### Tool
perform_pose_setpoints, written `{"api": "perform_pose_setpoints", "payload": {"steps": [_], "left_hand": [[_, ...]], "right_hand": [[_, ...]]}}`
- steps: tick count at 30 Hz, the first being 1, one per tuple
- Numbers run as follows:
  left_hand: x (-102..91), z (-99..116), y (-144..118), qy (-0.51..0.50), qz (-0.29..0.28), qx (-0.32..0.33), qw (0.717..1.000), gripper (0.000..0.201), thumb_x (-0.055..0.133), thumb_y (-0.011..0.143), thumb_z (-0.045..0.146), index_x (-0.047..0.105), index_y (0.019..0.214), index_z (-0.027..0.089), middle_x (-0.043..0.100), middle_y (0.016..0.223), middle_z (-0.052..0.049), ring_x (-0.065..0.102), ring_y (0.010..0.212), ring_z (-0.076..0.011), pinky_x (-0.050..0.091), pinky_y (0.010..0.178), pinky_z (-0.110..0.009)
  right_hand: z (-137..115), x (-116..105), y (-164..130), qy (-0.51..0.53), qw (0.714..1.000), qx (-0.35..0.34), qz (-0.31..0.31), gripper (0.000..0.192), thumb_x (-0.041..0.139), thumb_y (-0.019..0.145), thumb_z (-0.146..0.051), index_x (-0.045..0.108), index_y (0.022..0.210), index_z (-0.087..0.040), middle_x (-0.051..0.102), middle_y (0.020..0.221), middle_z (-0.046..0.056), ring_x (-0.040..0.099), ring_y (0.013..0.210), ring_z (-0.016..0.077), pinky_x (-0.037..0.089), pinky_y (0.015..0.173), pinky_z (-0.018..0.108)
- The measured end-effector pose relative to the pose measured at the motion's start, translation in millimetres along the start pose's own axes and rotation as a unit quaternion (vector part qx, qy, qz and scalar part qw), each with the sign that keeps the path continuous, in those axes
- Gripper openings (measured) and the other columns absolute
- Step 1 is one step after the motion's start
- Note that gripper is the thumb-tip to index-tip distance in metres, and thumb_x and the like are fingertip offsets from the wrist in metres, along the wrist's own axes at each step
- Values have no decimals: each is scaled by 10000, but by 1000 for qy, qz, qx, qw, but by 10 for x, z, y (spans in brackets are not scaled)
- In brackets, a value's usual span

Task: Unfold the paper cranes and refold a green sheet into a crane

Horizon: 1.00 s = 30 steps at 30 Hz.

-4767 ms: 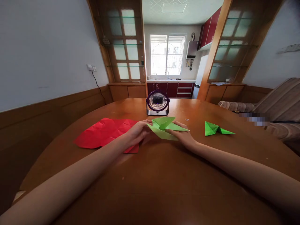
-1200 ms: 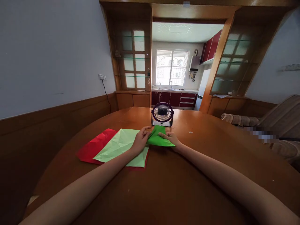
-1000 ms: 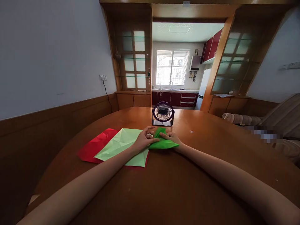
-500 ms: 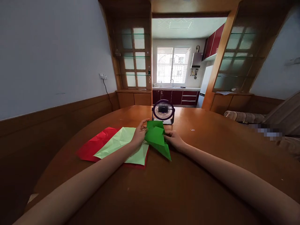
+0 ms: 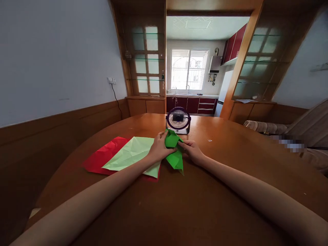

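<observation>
Left hand (image 5: 159,150) pinches the upper left edge of the dark green folded paper (image 5: 175,153); right hand (image 5: 192,152) grips its right edge, fingers closed on it. Paper is held just above the bench (image 5: 179,205), one point hanging down. Step in hand appears to be unfolding; opening it further calls for drawing both edges apart. Count: one dark green piece, one light green sheet (image 5: 133,155) lying on one red sheet (image 5: 102,159), one small fan (image 5: 178,120) behind.

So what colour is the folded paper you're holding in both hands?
Bright green. The folded paper, seen in the head view, is pinched between the left hand and right hand.
</observation>
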<state>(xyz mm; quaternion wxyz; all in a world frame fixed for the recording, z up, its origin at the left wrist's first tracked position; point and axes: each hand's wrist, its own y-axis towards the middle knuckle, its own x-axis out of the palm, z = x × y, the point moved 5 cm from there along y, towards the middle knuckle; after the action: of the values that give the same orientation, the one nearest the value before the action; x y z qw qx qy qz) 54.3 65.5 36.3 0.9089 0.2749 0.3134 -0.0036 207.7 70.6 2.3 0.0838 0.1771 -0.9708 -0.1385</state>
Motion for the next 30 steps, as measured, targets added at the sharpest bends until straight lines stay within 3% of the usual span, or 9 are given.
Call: {"api": "perform_pose_setpoints", "payload": {"steps": [3,5,9,12,18,25,30], "left_hand": [[-150,61,52,-60,62,-5,996,631,772,609,263,566,1195,155,496,1214,-121,485,1200,-306,359,1049,-424],[-239,39,92,-145,81,-63,984,516,743,615,204,592,1107,181,548,1132,-82,547,1098,-269,416,982,-406],[-344,-116,177,-290,34,-202,935,515,683,565,50,592,1058,168,649,920,-62,636,799,-215,506,768,-380],[-438,-266,249,-340,3,-237,910,469,658,545,-12,610,985,145,686,810,-67,657,707,-202,528,666,-344],[-532,-547,313,-403,-14,-274,873,160,775,621,63,665,726,114,704,752,-100,679,691,-198,582,676,-339],[-568,-552,306,-425,-19,-290,857,156,768,680,72,683,810,80,719,854,-135,695,728,-196,592,682,-307],[-543,-531,327,-427,18,-261,866,318,725,704,46,626,984,160,678,740,-25,663,629,-139,562,633,-272]], "right_hand": [[2,-1,-23,12,1000,13,10,396,763,657,-551,730,785,-178,717,773,38,642,731,199,499,728,337],[1,-38,-28,11,999,9,31,400,760,657,-561,721,773,-180,715,768,45,650,744,217,509,738,357],[26,-155,-4,20,996,-10,89,403,764,642,-549,691,792,-182,709,776,53,648,727,226,509,720,371],[61,-215,29,27,993,-19,115,405,763,620,-533,657,835,-206,708,814,40,644,767,227,503,711,359],[114,-239,44,35,992,-4,122,385,748,621,-458,634,890,-207,707,857,54,652,740,221,501,657,351],[194,-241,73,39,991,5,129,374,710,627,-449,638,911,-216,714,957,62,649,853,252,507,726,373],[250,-289,126,-8,991,1,130,323,628,683,-492,612,827,-204,708,895,58,622,881,271,482,733,362]]}}
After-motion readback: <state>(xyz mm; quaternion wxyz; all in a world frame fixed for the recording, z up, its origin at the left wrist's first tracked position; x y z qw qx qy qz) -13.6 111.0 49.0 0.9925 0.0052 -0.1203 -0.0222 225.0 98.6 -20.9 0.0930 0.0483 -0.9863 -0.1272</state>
